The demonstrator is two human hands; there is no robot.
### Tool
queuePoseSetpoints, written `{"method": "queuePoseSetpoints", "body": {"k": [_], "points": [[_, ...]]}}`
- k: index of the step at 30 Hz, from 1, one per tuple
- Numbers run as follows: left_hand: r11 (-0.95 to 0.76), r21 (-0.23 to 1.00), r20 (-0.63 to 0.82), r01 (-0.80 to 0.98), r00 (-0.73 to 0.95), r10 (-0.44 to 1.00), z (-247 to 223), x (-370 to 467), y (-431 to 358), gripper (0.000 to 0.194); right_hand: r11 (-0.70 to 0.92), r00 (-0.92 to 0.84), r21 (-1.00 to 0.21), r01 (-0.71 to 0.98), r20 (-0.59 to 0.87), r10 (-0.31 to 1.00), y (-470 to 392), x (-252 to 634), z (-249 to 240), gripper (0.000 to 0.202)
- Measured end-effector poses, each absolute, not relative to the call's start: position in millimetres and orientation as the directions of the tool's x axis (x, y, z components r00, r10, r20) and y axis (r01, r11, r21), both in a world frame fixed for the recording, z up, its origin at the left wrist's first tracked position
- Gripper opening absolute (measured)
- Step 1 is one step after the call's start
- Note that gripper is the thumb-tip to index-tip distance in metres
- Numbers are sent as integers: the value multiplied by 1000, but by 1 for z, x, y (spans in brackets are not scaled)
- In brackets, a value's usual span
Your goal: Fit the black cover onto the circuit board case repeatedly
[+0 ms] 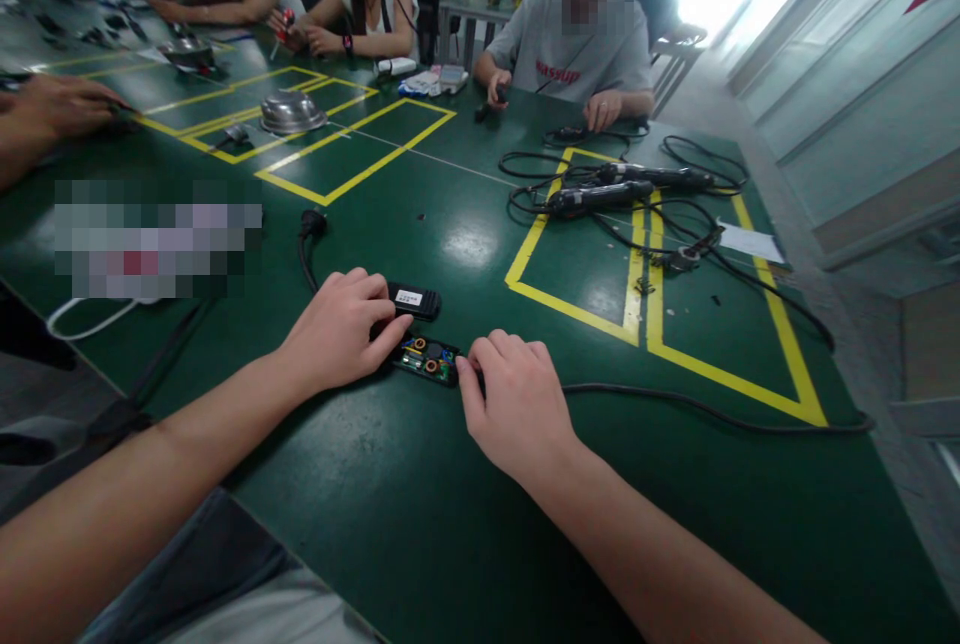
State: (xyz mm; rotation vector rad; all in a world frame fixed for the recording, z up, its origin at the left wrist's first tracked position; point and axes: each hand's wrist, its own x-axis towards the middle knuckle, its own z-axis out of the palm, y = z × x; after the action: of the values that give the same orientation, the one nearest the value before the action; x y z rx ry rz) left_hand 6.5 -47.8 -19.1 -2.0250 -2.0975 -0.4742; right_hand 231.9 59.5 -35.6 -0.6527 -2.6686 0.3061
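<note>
A narrow black casing (450, 376) lies open on the green table in front of me, its circuit board (424, 357) with copper coils and coloured wires exposed. My left hand (346, 332) closes on the casing's left end, its thumb at the edge of the board. At the other end, my right hand (514, 394) pinches the casing near where the cord comes out; its fingertips are partly hidden. Just behind the casing is a black cover (427, 303) with a white label, close to my left fingers. Past my left hand lies a black power plug (313, 222) on its cord.
A black cord (675, 399) runs off to the right. Two black electric screwdrivers (600, 196) lie among looped cables, near loose screws (643, 285) and a paper slip (750, 242). A metal bowl (291, 111) stands farther left. Co-workers sit around the table (360, 514).
</note>
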Motion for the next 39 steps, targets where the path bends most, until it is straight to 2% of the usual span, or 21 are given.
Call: {"method": "queuePoseSetpoints", "body": {"k": [3, 12, 19, 25, 29, 34, 36, 39], "points": [[-4, 49, 338, 999, -13, 941, -19, 6, -47, 45, 874, -818, -294, 386, 328, 472, 59, 233, -37, 27], [67, 119, 356, 991, -106, 928, -16, 12, -51, 48, 881, -774, -322, 346, 433, 462, 60, 235, -37, 28], [66, 102, 349, 993, -97, 932, -16, 12, -51, 44, 888, -771, -287, 359, 445, 455, 59, 234, -38, 26], [77, 124, 320, 989, -113, 941, -16, 13, -51, 43, 873, -771, -338, 353, 423, 476, 59, 235, -38, 26], [87, 162, 292, 983, -132, 947, -15, 14, -51, 38, 855, -782, -366, 368, 375, 498, 60, 234, -38, 23], [79, 240, 390, 968, -171, 905, -16, 10, -47, 25, 841, -769, -361, 402, 365, 524, 60, 233, -38, 16], [67, 302, 383, 951, -186, 905, -18, 5, -45, 31, 834, -765, -365, 414, 357, 535, 60, 233, -37, 14], [92, 383, 296, 919, -217, 930, -21, -1, -41, 35, 823, -764, -386, 417, 342, 547, 61, 233, -35, 12]]}}
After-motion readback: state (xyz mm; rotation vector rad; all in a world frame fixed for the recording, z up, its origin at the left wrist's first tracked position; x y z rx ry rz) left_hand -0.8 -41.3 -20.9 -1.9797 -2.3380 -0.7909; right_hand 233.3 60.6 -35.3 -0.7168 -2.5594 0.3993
